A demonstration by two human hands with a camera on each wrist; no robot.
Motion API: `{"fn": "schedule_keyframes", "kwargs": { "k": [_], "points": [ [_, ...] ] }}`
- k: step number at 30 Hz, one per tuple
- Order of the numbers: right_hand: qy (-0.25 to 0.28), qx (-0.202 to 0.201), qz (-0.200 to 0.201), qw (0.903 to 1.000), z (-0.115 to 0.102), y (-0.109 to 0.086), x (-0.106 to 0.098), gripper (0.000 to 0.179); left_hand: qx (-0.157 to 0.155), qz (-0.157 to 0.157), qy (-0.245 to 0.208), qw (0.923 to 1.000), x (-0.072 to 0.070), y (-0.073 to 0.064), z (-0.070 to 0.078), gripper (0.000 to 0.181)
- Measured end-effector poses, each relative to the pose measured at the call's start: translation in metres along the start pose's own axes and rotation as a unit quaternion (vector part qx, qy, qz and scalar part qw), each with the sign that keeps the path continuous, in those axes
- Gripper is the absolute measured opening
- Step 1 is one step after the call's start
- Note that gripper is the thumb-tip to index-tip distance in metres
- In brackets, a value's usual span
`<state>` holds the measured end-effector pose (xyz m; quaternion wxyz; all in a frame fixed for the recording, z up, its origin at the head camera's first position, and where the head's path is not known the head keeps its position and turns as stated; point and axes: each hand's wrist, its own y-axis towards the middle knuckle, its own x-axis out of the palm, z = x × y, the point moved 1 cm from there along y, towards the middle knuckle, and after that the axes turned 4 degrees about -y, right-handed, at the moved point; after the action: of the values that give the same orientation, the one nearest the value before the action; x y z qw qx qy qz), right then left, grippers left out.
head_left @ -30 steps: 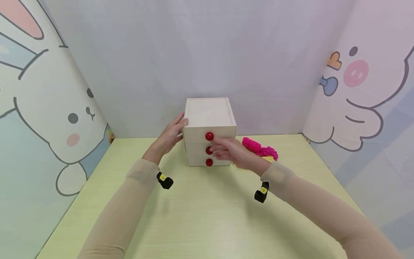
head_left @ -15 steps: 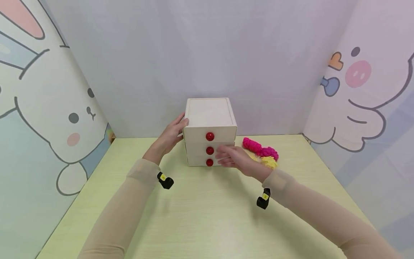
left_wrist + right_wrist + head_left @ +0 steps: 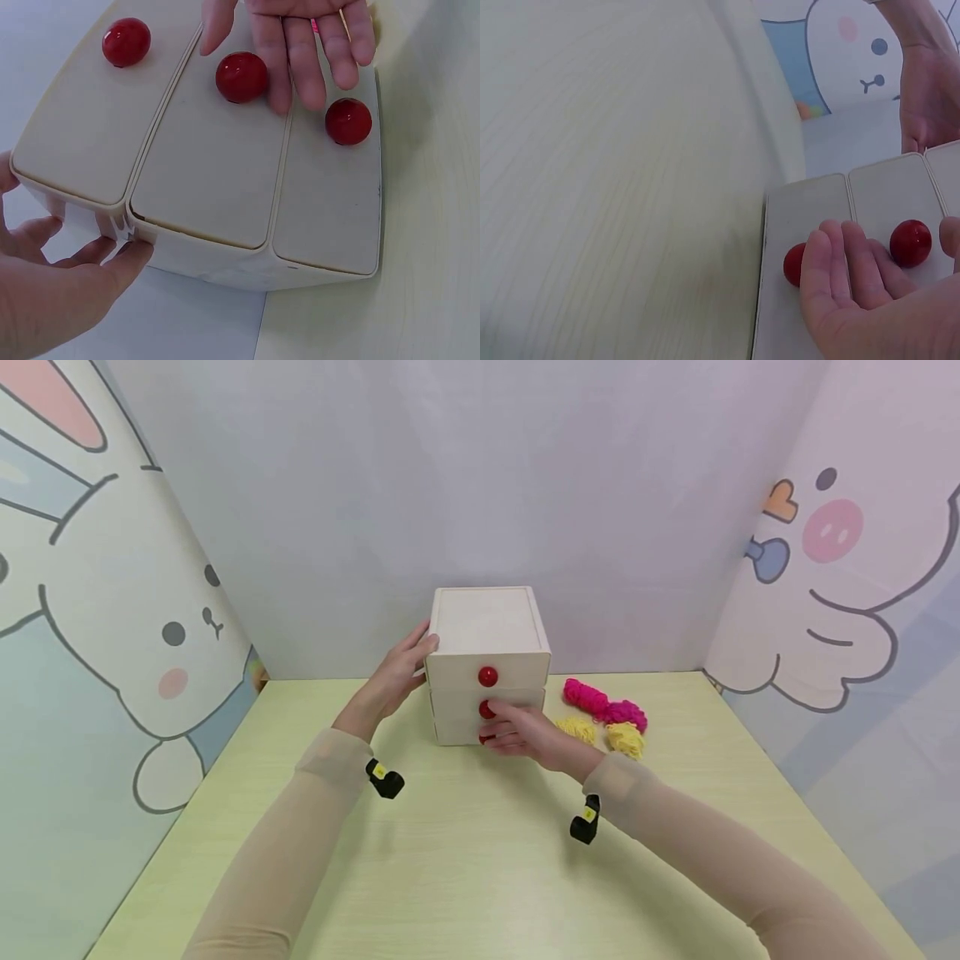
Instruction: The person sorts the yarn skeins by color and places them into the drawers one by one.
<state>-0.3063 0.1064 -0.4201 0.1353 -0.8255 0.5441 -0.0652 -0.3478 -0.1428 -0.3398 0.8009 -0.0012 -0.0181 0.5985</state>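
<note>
Since the frame half a second ago, the right hand [image 3: 534, 737] has shifted left across the drawer box [image 3: 491, 620], its fingertips now over the middle and bottom drawer fronts; both yellow bundles [image 3: 576, 731] show beyond the forearm. The left hand [image 3: 392, 681] has stayed at the box's left side.

The right hand's thumb and straight fingers stand apart, with the middle knob [image 3: 241, 76] between them, not clamped on it; the fingers reach down beside the bottom knob [image 3: 348, 121]. The thumb's contact with the middle knob cannot be told. The left hand, fingers spread, rests against the left side, thumb at the upper near corner, probably to steady the box against a pull; so placed, it leaves the fronts and knobs unobstructed. All three drawers look closed.

The box stands upright at the far side of the table [image 3: 465, 860], near the backdrop [image 3: 480, 477]. The near side offers room for a drawer to slide; on the right, the yellow bundles and pink bundles [image 3: 586, 697] lie near, narrowing room for the right forearm.
</note>
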Motion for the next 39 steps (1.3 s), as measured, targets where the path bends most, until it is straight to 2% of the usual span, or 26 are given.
{"fn": "schedule_keyframes", "kwargs": {
  "k": [11, 25, 39],
  "points": [
    [0.063, 0.020, 0.016, 0.9977, 0.000, 0.010, 0.011, 0.054, 0.004, 0.000, 0.000, 1.0000, 0.000, -0.003, 0.001, 0.070],
    [0.052, 0.001, 0.010, 0.9986, 0.002, 0.008, 0.010, 0.051, 0.002, 0.003, -0.001, 1.0000, 0.001, -0.004, 0.002, 0.068],
    [0.037, -0.022, -0.021, 0.9989, 0.009, -0.004, 0.011, 0.051, -0.007, 0.000, -0.002, 1.0000, -0.003, 0.000, -0.001, 0.070]
  ]
}}
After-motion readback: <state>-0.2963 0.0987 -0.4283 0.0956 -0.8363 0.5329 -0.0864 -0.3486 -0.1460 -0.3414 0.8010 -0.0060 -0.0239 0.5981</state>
